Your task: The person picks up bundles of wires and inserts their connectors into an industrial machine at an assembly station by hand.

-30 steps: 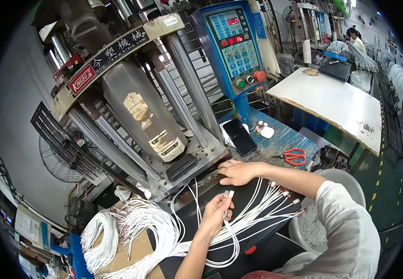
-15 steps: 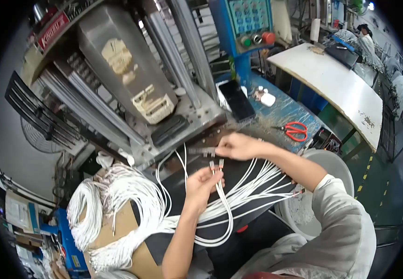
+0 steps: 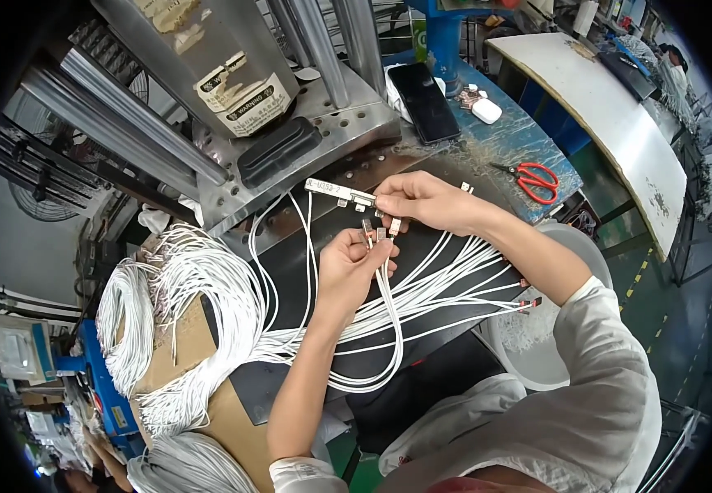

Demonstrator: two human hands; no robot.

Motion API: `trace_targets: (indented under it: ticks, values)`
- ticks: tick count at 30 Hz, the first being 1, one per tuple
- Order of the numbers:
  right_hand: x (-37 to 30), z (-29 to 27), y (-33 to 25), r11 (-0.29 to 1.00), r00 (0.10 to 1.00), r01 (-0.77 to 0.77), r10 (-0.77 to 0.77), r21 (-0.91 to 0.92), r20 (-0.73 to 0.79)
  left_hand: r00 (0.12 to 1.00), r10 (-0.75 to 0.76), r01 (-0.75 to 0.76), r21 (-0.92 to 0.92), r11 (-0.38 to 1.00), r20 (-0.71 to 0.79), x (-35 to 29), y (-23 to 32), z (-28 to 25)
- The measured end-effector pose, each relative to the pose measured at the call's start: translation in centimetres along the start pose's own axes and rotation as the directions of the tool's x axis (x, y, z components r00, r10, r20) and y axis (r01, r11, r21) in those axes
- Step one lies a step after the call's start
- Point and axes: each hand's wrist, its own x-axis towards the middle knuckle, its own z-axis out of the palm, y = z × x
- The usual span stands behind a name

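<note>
1. Your left hand [image 3: 349, 261] is closed around a few white cables [image 3: 389, 304], pinching them near their metal connector ends [image 3: 379, 233], which point up toward the machine
2. Your right hand [image 3: 422, 200] is closed in a pinch on a small metal fixture bar [image 3: 341, 191] that lies on the dark work plate [image 3: 290, 255], just in front of the machine's base
3. The two hands sit close together, your right just above your left, with the connector ends between them and just below the bar
4. From your left hand the held cables run down in a long loop across the dark work plate, then curve back toward your left side
5. More white cables fan out to the right under your right forearm, and their ends with reddish tips [image 3: 530, 304] lie near the plate's right edge
6. A large coil of white cables [image 3: 183, 304] rests on brown cardboard [image 3: 177, 345] to your left, well apart from both hands
7. A black phone [image 3: 422, 100] lies on the blue bench [image 3: 504, 148] beyond your right hand, with a small white case [image 3: 486, 110] just beside it
8. Red-handled scissors [image 3: 532, 179] lie on the same bench, near your right wrist but apart from it
</note>
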Motion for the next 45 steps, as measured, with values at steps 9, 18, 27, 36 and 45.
trace_targets:
  ticks: [9, 18, 27, 36, 45]
  values:
    - [-0.3, 0.4, -1.1, 0.993, 0.993, -0.115, 0.115, 0.001, -0.022, 0.998, 0.022, -0.026, -0.057, 0.998, -0.066, 0.2, -0.2, -0.1]
    - [0.1, 1.6, -0.9, 0.991, 0.991, -0.134, 0.134, -0.008, -0.002, 0.983, 0.087, -0.103, -0.096, 0.990, -0.161, 0.1, -0.7, -0.7]
    - [-1.4, 2.3, -1.4, 0.992, 0.992, -0.124, 0.124, -0.011, -0.032, 0.955, 0.186, -0.167, 0.101, 0.981, -0.230, -0.1, -1.0, -0.1]
    - [-0.4, 1.3, -1.4, 0.998, 0.998, -0.055, 0.055, 0.008, -0.025, 0.975, 0.071, -0.051, 0.099, 0.994, -0.210, -1.7, -0.2, -0.4]
    - [0.1, 1.7, -0.7, 0.994, 0.998, -0.016, 0.022, -0.111, 0.055, 0.983, 0.071, -0.082, -0.062, 0.995, -0.169, -1.2, -0.7, -0.4]
